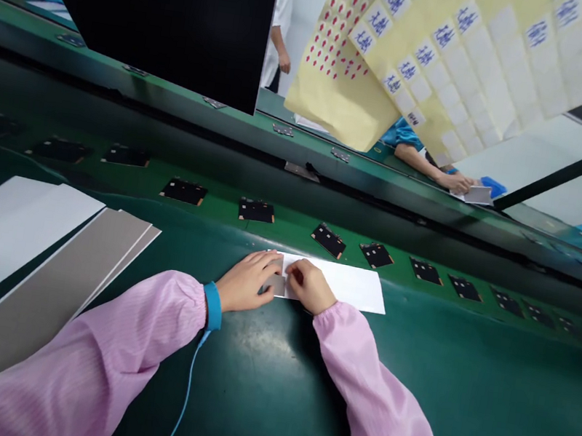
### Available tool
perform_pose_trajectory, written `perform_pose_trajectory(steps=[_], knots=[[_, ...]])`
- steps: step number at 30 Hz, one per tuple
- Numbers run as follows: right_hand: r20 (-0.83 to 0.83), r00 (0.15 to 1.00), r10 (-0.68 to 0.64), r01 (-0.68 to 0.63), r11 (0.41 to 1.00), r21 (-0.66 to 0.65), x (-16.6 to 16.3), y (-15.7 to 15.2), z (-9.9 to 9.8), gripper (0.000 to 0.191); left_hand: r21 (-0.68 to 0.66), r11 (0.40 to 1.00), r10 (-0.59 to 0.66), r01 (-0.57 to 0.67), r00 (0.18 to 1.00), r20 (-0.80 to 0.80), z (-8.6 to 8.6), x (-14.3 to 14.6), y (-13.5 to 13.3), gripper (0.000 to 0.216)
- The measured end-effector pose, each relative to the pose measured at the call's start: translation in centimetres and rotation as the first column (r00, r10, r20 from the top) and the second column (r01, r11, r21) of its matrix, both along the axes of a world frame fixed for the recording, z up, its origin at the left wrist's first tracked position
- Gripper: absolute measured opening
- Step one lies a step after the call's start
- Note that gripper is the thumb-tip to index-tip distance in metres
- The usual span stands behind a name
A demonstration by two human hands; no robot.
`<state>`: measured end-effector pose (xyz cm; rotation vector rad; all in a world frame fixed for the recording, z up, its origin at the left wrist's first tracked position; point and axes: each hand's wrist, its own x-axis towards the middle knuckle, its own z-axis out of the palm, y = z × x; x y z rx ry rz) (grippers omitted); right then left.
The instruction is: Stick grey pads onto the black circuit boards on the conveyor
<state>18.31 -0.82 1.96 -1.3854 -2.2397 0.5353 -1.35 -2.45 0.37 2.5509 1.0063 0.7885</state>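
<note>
A white strip of sheet [351, 286] lies on the green tabletop in front of me, with a small grey piece [274, 285] at its left end. My left hand [251, 282] rests over that grey piece, fingers stretched out and pressing down on it. Just to the right, my right hand [311, 288] is closed in a pinch on the strip, beside the grey piece's edge. Its fingertips hide whatever they hold. Around my left wrist is a blue wrist strap [212, 306] with a cord running down.
Long white sheets [8, 225] and grey strips [54, 283] lie to the left. Behind my hands, several black circuit boards [257, 210] sit in a row on a green belt. Sticker sheets [432, 56] and a dark monitor [163, 13] hang above. Co-workers' hands [456, 182] show beyond.
</note>
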Motion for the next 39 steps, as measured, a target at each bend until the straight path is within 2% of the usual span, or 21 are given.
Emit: perform_pose_trajectory(steps=[3,12,20,25,28,32,36,39], knots=[[0.017,1.000,0.024,-0.023,0.999,-0.027,-0.6,-0.8,-0.4,0.016,-0.006,1.000,0.003,-0.003,1.000,0.004,0.0,0.0,0.0,0.030],[-0.017,0.998,0.065,-0.066,0.989,-0.130,-0.1,0.0,0.1,0.008,-0.013,1.000,-0.003,0.003,1.000,0.007,0.0,0.0,0.0,0.030],[0.004,0.999,0.054,-0.054,0.995,-0.083,-0.5,-0.2,-0.1,0.012,-0.014,1.000,-0.004,0.005,1.000,0.017,-0.1,0.0,0.1,0.031],[-0.059,0.995,0.080,-0.086,0.992,-0.093,0.2,0.0,0.9,0.011,-0.030,1.000,-0.007,0.008,1.000,0.026,0.0,0.0,0.1,0.031],[-0.088,0.994,0.063,-0.072,0.992,-0.099,0.5,2.4,2.1,0.012,-0.028,1.000,-0.007,0.008,1.000,0.018,0.0,0.0,0.1,0.031],[-0.021,0.998,0.063,-0.066,0.988,-0.137,-0.7,8.4,3.0,0.012,-0.027,1.000,-0.002,0.002,1.000,0.005,0.0,-0.1,0.0,0.030],[0.115,0.992,0.049,-0.033,0.990,-0.136,-2.0,13.7,2.3,0.012,-0.042,0.999,0.000,0.001,1.000,0.009,0.2,-0.1,0.0,0.029],[0.167,0.985,-0.035,0.064,0.983,-0.170,-1.9,15.7,1.3,0.010,-0.054,0.999,0.001,0.000,1.000,0.017,0.3,0.0,0.0,0.030]])
